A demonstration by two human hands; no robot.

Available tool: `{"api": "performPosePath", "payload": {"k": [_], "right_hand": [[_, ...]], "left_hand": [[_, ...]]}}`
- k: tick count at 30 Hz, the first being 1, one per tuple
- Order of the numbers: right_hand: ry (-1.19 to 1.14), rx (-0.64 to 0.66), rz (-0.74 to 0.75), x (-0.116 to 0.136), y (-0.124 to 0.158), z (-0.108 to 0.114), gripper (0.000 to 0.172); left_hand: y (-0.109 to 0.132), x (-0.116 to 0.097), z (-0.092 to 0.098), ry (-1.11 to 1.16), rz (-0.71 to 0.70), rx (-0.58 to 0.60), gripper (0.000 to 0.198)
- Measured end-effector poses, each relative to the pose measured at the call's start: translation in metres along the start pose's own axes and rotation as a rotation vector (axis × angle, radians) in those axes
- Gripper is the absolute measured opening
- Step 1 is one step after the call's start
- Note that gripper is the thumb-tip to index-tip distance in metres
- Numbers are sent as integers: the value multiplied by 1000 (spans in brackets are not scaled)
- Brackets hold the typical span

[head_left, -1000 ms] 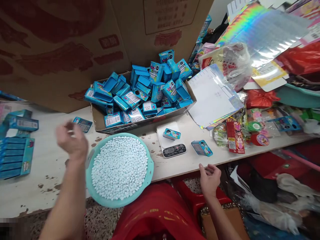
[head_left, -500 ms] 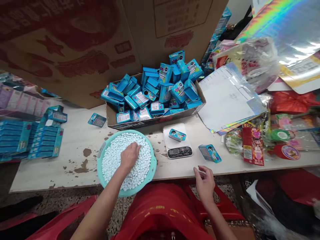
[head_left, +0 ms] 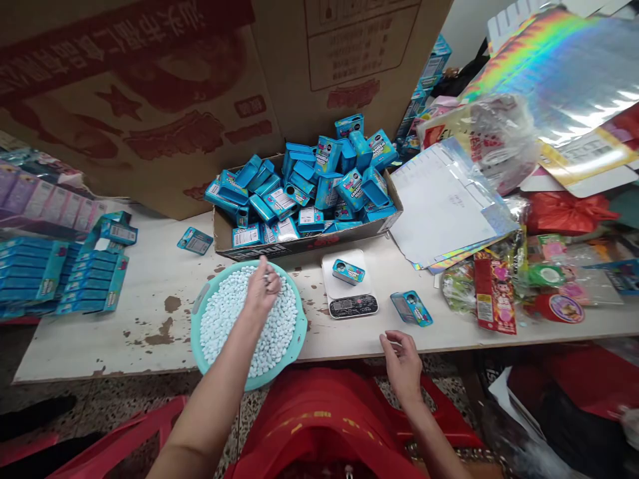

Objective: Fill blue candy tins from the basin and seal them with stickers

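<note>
My left hand (head_left: 262, 287) hovers over the teal bowl (head_left: 200, 307) of small white tablets (head_left: 234, 318), its fingers pinched together on a few tablets. My right hand (head_left: 402, 359) rests at the table's front edge with fingers loosely curled and nothing visible in it. A small blue tin (head_left: 348, 271) sits on the white digital scale (head_left: 349, 287) between the hands. Another blue tin (head_left: 411, 308) lies on the table just beyond my right hand.
A shallow cardboard box (head_left: 299, 245) heaped with blue tins stands behind the bowl, backed by large brown cartons (head_left: 150, 100). Stacked blue packs (head_left: 60, 276) lie at the left. Paper sheets (head_left: 442, 206), foil card and snack packets crowd the right. A red stool (head_left: 319, 426) is below.
My left hand swung from the left into the bowl of tablets, then lifted toward the bowl's far rim with fingers pinched. My right hand stayed at the table edge.
</note>
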State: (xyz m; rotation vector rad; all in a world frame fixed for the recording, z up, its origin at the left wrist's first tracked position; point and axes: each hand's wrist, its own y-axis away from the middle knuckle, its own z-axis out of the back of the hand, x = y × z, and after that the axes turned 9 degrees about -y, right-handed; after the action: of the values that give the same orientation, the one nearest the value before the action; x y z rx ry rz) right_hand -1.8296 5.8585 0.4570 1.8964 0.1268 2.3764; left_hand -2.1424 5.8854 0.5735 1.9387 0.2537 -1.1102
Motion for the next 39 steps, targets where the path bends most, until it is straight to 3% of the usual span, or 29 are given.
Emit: {"api": "performPosePath", "payload": {"k": [3, 5, 9, 14, 39], "right_hand": [[-9, -18, -24, -1, 1, 5, 31], [-11, -30, -43, -3, 3, 10, 32], [-21, -49, -79, -12, 6, 22, 32], [-45, -62, -143, -26, 8, 33, 32], [-57, -6, -151, -33, 3, 32, 34]], "left_hand": [[-7, 27, -67, -49, -70, 113, 47], [-14, 43, -101, -60, -155, 126, 49], [-29, 61, -135, -43, -284, 12, 52], [-31, 66, -142, -104, -341, -59, 52], [-27, 75, -144, -64, -482, -77, 50]]}}
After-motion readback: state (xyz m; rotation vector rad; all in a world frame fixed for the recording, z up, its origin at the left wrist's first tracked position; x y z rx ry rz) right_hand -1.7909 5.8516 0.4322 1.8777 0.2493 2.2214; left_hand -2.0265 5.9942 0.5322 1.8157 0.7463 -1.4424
